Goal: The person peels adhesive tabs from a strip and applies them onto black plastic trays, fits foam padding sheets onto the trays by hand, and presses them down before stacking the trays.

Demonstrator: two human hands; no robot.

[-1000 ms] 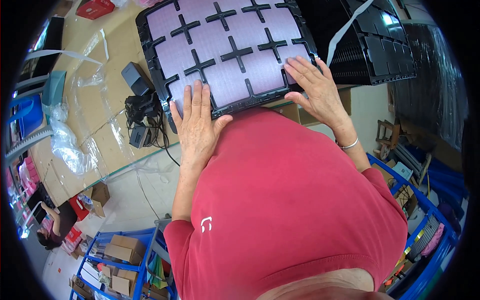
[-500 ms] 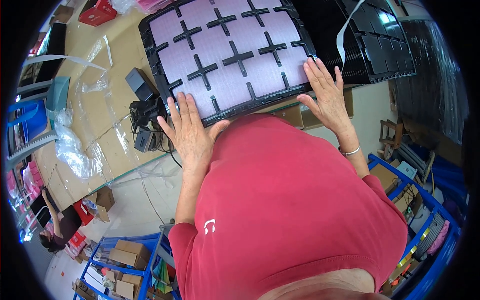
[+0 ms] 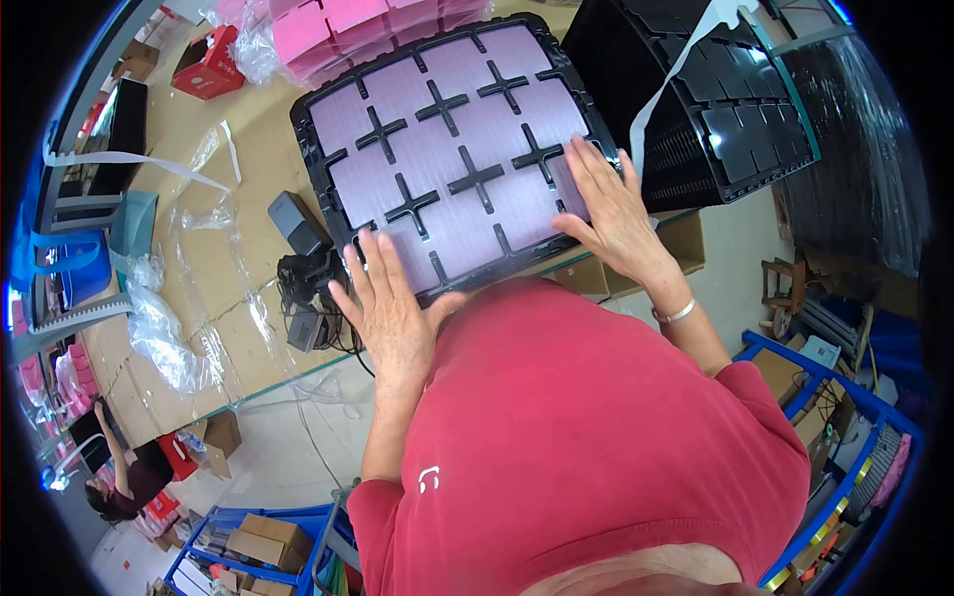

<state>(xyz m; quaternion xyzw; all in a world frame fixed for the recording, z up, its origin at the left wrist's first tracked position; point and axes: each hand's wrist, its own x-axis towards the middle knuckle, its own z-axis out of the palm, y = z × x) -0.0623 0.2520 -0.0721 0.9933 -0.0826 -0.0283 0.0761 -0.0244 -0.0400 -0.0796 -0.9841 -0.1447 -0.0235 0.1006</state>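
Note:
A black plastic tray (image 3: 475, 177) lies on the table before me, its compartments split by raised black crosses and lined with pale lilac foam-like sheet. My left hand (image 3: 386, 313) rests with fingers spread at the tray's near left corner. Across from it, my right hand (image 3: 618, 217) lies flat over the right edge, its fingertips reaching onto the lilac surface. Neither hand grips anything. To the right stands a tall stack of black trays (image 3: 686, 109), with a white strap (image 3: 664, 94) hanging over it.
Pink foam pieces (image 3: 338, 35) in clear plastic sit behind the tray. On the cardboard-covered table (image 3: 253, 248) at left are a black power adapter (image 3: 298, 221), dark cables (image 3: 303, 278), crumpled clear film (image 3: 164, 343) and a red box (image 3: 207, 62). Another person (image 3: 129, 477) works far left.
The view has tilted, so the tray and table appear lower and more pink foam shows. My right hand has shifted inward over the tray's right edge; my left stays at the near left corner.

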